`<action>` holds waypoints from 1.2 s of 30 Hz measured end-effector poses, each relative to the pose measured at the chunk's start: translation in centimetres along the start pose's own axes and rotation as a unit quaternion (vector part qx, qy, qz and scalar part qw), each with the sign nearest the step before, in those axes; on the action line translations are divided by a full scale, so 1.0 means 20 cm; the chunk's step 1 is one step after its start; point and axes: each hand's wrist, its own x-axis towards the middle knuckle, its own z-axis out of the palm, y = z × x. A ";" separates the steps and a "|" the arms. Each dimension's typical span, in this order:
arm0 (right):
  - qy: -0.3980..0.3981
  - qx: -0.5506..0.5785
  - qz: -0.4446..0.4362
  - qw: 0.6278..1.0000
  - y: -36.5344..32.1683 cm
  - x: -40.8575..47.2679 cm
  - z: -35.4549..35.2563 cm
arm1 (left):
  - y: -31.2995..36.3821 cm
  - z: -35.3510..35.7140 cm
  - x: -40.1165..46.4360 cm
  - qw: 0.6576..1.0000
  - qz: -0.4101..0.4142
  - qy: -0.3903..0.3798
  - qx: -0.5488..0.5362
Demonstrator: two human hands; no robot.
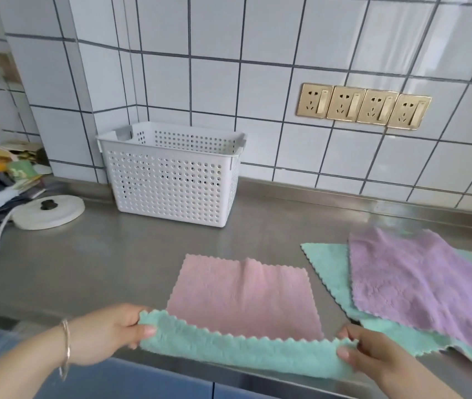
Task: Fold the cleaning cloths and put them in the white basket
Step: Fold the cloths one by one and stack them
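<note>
At the near edge of the counter (91, 263), left hand (114, 326) and right hand (372, 355) each pinched on a near corner of the pink cloth (243, 295), thumbs on top and fingers beneath, clamped on the fabric. Near hem lifted and turned back, showing a green underside; rest of the cloth lying flat, pink side up, far hem toward the wall. Judged to be the start of the first fold.

To do it well: keep both corners level and the hem taut between the hands, then carry it straight away from the body and lay it down edge on edge with the far hem — corners matched first, middle smoothed after. A soft ridge running through the middle of the cloth; worth pressing flat before creasing, or the fold may bulk. Pull evenly, since limp plush cloth probably drags on the steel and skews if one hand leads.

Toward the right edge, a purple cloth (424, 283) spread unfolded over a green cloth (329, 269), just beside the pink one and not yet handled. Farther back, against the tiled wall, the white basket (171, 182) standing upright, open top — apparently empty, though the bottom cannot be seen.
</note>
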 end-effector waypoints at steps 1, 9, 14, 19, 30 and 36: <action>-0.008 0.007 0.002 1.000 -0.02 -0.01 0.00 | -0.01 0.00 0.00 1.000 -0.009 -0.015 0.003; 0.201 0.087 0.024 0.976 -0.14 0.31 0.05 | 0.07 -0.05 0.27 0.976 -0.075 0.148 -0.139; 0.235 0.035 0.074 0.969 -0.14 0.56 0.08 | 0.11 -0.04 0.50 0.952 -0.150 0.254 -0.078; 0.262 0.002 0.117 0.958 -0.11 0.65 0.10 | 0.09 -0.01 0.61 0.941 -0.194 0.277 -0.033; 0.293 -0.016 0.148 0.944 -0.07 0.72 0.12 | 0.10 0.02 0.65 0.921 -0.202 0.317 0.103; 0.310 -0.032 0.152 0.938 -0.08 0.73 0.14 | 0.10 0.03 0.66 0.909 -0.197 0.332 0.157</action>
